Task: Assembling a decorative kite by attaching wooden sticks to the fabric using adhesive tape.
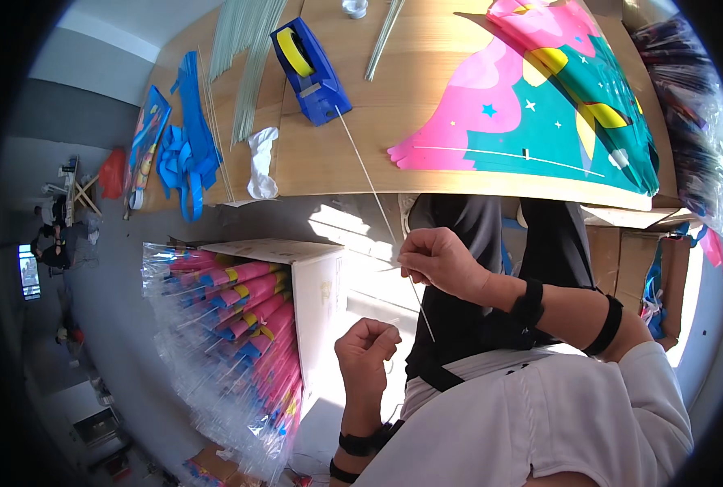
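A thin pale rod (366, 174) is pinched between the thumb and fingers of my right hand (442, 260). It slants from the front of the blue tape dispenser (317, 101) on the table down to above my lap. Whether its far tip touches the dispenser I cannot tell. A yellow roll (294, 53) sits in the dispenser. Lower and to the left, my left hand (364, 353) is closed with thumb against fingertips; anything in it is too small to make out. A pink and green printed sheet (491, 134) lies on the table, with another pale rod along its near edge.
On the wooden table (377, 130) lie bundles of pale rods (254, 89), blue ribbon (189, 134) and a crumpled white piece (261, 162). A white carton (319, 300) beside my left hand borders many plastic-wrapped pink bundles (248, 308). More wrapped goods (694, 105) hang at right.
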A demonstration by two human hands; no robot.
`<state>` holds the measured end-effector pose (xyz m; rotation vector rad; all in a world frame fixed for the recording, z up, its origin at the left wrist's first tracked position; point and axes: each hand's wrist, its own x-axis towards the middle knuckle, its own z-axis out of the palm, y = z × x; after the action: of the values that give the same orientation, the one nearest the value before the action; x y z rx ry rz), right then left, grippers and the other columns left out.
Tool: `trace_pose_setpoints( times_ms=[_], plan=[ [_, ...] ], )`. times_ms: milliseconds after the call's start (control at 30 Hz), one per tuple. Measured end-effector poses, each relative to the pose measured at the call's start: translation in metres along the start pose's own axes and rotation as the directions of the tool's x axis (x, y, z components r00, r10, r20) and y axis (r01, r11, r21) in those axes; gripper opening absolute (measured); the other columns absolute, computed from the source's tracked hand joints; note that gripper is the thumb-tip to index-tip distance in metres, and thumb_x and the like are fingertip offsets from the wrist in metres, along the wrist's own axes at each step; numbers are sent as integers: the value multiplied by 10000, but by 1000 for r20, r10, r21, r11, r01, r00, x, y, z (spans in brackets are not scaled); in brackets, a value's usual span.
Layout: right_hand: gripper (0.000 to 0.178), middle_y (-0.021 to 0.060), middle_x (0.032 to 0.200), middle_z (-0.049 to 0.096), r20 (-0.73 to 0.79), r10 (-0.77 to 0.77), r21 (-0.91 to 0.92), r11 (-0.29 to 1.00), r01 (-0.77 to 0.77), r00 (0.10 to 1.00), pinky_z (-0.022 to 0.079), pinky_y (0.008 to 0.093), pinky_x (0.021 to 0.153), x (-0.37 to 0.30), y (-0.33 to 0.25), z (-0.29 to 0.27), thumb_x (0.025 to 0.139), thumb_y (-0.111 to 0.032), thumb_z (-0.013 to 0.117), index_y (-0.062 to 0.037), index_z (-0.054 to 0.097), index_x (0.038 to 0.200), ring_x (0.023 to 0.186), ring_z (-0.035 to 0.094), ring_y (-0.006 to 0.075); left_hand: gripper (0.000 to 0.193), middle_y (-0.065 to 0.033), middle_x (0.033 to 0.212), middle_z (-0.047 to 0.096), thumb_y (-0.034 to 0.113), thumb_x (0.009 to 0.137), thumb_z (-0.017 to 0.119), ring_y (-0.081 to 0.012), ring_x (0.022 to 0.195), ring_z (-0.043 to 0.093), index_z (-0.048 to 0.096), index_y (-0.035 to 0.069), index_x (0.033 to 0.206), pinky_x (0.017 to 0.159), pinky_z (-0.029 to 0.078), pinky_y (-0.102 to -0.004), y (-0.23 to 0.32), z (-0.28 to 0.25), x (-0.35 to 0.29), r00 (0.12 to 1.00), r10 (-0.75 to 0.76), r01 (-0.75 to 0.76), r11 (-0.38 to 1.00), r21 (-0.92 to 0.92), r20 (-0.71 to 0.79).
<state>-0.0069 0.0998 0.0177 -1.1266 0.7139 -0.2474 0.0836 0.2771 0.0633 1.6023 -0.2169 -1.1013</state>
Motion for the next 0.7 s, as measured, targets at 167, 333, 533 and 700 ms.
trace_pose_setpoints(
  times_ms=[167, 333, 533, 700],
  plan=[
    [159, 61, 635, 618, -181, -68, 29, 997, 74, 981, 449, 232, 500, 45, -15, -15, 858, -41, 613, 25, 585, 716, 544, 562, 83, 37, -82, 648, 588, -62, 800, 634, -108, 544, 501, 600, -68, 787, 523, 385, -224, -1, -11, 3, 1000, -2, 2, 1000, -1, 15],
    [173, 113, 607, 630, -254, -171, -359, 931, 71, 952, 496, 303, 528, 119, -44, -21, 804, -85, 606, 50, 619, 696, 581, 642, 148, 41, -92, 656, 618, -61, 775, 656, -113, 552, 529, 621, -74, 791, 525, 398, -222, -6, -16, 8, 998, -63, 63, 997, -34, -2],
    [222, 96, 649, 627, -392, -260, -206, 960, 192, 883, 489, 314, 548, 163, -84, -18, 826, -155, 648, 43, 649, 724, 607, 618, 155, 43, -73, 666, 626, -81, 749, 654, -95, 567, 530, 652, -70, 790, 531, 398, -212, -1, -16, 9, 992, -128, 127, 992, -19, -15],
    [165, 40, 697, 615, -410, -108, 99, 982, 162, 906, 425, 266, 526, 198, -112, 0, 827, -159, 718, -11, 672, 771, 594, 540, 118, 68, -75, 685, 633, -111, 758, 642, -93, 588, 534, 657, -73, 813, 553, 403, -218, -4, -14, 11, 988, -146, 150, 986, -66, 52]
  ],
)
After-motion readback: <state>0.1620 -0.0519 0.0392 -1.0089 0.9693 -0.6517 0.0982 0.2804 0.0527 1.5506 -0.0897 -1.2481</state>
